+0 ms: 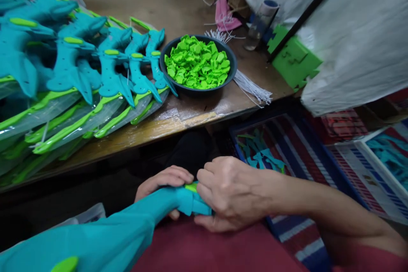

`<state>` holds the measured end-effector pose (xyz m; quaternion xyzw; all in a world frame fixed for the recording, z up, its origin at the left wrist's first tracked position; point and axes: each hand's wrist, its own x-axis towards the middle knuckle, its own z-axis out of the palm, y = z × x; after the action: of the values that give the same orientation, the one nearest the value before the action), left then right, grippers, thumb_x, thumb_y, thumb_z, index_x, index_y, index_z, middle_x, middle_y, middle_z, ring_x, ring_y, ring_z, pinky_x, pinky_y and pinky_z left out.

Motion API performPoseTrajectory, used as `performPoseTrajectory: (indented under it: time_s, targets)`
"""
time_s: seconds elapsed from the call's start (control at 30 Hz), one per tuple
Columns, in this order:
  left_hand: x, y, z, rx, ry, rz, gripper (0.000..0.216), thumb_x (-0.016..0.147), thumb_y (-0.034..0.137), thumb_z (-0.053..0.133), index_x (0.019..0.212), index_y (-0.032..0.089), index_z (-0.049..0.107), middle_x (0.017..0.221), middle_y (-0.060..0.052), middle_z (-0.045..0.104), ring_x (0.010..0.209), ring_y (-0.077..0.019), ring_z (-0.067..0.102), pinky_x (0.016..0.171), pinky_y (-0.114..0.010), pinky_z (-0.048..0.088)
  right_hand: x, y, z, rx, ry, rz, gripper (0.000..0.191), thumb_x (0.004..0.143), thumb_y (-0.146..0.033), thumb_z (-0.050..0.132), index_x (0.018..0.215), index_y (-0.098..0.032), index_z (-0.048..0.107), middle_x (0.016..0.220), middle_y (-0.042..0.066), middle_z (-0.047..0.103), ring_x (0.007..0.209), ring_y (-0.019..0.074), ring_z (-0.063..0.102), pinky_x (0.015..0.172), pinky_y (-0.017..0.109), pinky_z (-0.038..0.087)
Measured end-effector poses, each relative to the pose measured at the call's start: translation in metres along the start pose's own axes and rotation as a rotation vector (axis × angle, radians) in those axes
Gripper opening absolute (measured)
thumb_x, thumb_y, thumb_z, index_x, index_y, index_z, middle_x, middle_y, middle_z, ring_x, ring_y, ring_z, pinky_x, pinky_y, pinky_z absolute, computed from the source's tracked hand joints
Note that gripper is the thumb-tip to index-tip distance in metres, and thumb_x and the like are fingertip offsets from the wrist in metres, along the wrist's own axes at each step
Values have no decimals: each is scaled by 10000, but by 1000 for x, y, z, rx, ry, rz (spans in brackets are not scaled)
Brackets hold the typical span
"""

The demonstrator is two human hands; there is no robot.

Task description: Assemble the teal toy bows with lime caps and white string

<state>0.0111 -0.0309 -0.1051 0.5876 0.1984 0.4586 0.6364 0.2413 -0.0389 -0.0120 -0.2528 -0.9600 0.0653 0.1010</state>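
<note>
1. Both hands are closed on one long teal piece (127, 225), held in front of the person's dark red shirt (216, 248), below the tabletop's edge.
2. On the near side of that grip, the left hand (164, 182) wraps the narrow neck, fingers over the top and thumb tip showing underneath.
3. Curled over the far end, the right hand (228, 195) has its knuckles up and its thumb below; what lies inside that grip I cannot tell.
4. Between the two hands a bright green insert (191, 187) shows on the teal piece, whose wide body slants down to the lower left, with a green oval (65, 264) on it.
5. Ahead of them stands the tabletop (143, 0), with a dark bowl (204, 90) heaped with small green parts (197, 61).
6. Left of the bowl, teal-and-green assemblies (66, 59) lie stacked in overlapping rows.
7. Just right of the bowl, white ties (253, 87) lie in a bundle; behind are a pink cloth (225, 15) and a clear cylinder (259, 27).
8. Farther right, a green panel (295, 57) leans by a whitish sheet (366, 29).
9. Lower right, a blue crate with striped lining (296, 148) holds some teal parts (261, 153).
</note>
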Motion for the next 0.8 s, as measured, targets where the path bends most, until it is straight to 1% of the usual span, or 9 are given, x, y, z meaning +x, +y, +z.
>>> performPoseTrajectory:
  time_s: [0.1,0.2,0.27,0.3,0.37,0.43,0.5,0.63,0.8]
  targets:
    - [4,14,1,126,-8,-109,575,738,525,885,1253,305,757,1249,-113,759,1174,-317,701,1006,-405,575,7,23,-10,172,-62,5,454,968,-532,621,758,-133,677,682,44,661,591,162,592,528,291,379]
    - [7,29,3,200,2,-269,493,808,509,846,1253,310,768,1291,-102,752,1215,-338,690,1040,-416,565,13,59,-14,575,-163,69,444,978,-531,638,836,-121,733,757,38,713,634,129,621,556,246,404]
    - [5,35,6,216,129,-384,460,847,505,801,1252,289,772,1302,-99,750,1241,-349,680,1076,-429,545,12,95,-13,830,-181,183,384,980,-490,640,917,-132,763,803,28,738,683,118,653,603,214,452]
    - [4,35,7,209,224,-422,458,849,515,789,1241,278,775,1294,-94,755,1240,-345,681,1085,-421,539,9,117,-12,868,-140,285,356,976,-462,638,949,-133,770,817,28,745,701,122,664,624,211,473]
    - [-1,34,10,165,408,-472,473,820,530,807,1210,262,782,1261,-85,770,1204,-324,701,1067,-378,548,-3,163,-9,682,40,620,334,980,-416,608,1002,-124,770,829,40,751,703,134,665,640,220,490]
    - [-5,31,12,94,537,-492,495,785,523,841,1190,244,780,1236,-88,776,1157,-311,724,984,-334,590,-21,205,-3,260,193,1024,347,1019,-350,520,1112,-111,754,928,82,775,759,151,686,686,232,501]
    - [-5,28,14,18,621,-499,499,780,506,851,1186,227,766,1227,-97,776,1075,-313,753,836,-319,638,-41,237,7,-46,182,1265,343,1016,-259,491,1180,-93,743,1085,145,780,931,195,711,799,259,503]
    - [2,21,15,-118,682,-495,462,815,442,836,1205,215,737,1133,-87,794,818,-272,777,645,-340,659,-67,260,36,-174,31,1394,275,948,-201,600,1089,-39,772,1140,265,753,1085,302,698,901,338,478]
    - [13,15,11,-163,593,-482,598,831,423,819,1354,172,674,1069,-129,794,729,-260,760,564,-322,634,-69,256,58,-273,-63,1455,377,991,-142,467,1246,42,676,1249,382,651,1167,393,666,942,429,472]
